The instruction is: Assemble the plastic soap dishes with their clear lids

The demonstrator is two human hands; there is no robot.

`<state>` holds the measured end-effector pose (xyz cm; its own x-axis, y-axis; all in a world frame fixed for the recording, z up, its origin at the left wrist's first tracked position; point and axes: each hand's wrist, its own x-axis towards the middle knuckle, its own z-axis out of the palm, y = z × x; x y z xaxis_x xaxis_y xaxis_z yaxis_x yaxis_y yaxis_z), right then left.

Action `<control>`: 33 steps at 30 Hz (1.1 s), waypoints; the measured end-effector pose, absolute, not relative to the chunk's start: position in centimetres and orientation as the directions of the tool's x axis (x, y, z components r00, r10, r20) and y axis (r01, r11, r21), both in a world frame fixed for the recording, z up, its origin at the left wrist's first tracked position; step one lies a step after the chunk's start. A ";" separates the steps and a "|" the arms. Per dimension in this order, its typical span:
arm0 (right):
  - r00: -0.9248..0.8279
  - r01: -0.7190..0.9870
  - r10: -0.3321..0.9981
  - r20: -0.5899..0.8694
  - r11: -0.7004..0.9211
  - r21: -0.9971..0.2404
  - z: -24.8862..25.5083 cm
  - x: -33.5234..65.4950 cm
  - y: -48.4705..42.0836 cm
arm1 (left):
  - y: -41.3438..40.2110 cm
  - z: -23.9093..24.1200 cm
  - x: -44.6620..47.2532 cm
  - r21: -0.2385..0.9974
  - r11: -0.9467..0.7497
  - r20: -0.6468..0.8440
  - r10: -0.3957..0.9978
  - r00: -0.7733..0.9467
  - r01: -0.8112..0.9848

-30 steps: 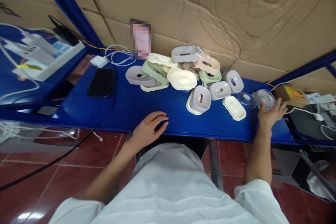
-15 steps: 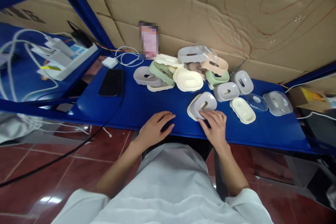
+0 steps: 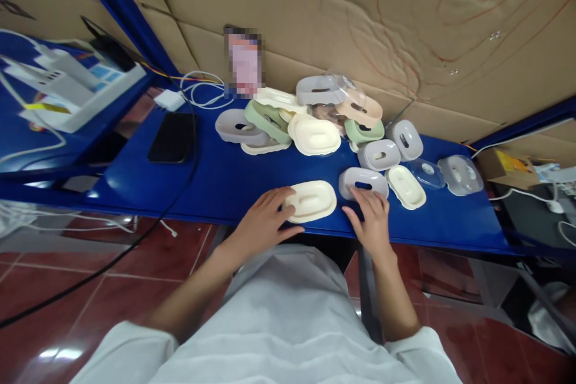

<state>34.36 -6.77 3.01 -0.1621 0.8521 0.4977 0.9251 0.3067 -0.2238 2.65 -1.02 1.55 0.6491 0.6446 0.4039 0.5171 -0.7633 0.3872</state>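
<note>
A shallow cream plastic tray (image 3: 315,201) lies near the table's front edge. My left hand (image 3: 265,222) is at its left end, fingertips on the rim and the thumb stretched apart below. To the right of the tray sits a grey oval plastic box (image 3: 355,177) with a slot in it. My right hand (image 3: 371,222) has its fingertips at the front of this box, the thumb held away from the fingers. Neither hand is closed round anything. Part of the box's front rim is hidden behind the right fingers.
Behind lies a pile of grey, green, peach and cream boxes and trays, with a cream tray (image 3: 315,135) in front. A second cream tray (image 3: 406,187) and a clear lid (image 3: 425,174) are at right. A black phone (image 3: 173,138) and a black cable (image 3: 193,150) lie at left.
The grey box, earlier resting on the cream tray, now sits right of it on the table. The tray has come left, to my left hand. The view has shifted slightly.
</note>
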 end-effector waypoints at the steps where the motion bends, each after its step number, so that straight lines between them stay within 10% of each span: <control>1: -0.197 0.917 0.866 0.459 0.328 -0.225 3.0 35.0 -6.8 | -0.9 1.4 1.6 0.407 -0.738 0.400 0.673 0.622 0.538; 8: -0.015 0.960 0.883 0.469 0.145 -0.241 2.2 40.2 -7.7 | -1.0 1.3 -2.4 0.595 -0.629 0.329 0.759 0.563 0.501; 15: -0.059 0.825 0.889 0.455 0.300 -0.480 3.1 35.3 -7.7 | -1.4 1.8 0.6 0.530 -0.732 0.443 0.669 0.597 0.428; 33: -0.347 0.826 0.843 0.412 0.482 -0.292 1.9 30.1 -8.8 | -0.8 0.7 1.5 0.403 -0.841 0.560 0.539 0.629 0.361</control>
<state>30.12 -8.79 1.94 -0.3468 0.8428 0.4115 0.8261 0.4822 -0.2916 1.45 -0.82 0.67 0.6293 0.5392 0.5597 0.3615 -0.8406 0.4033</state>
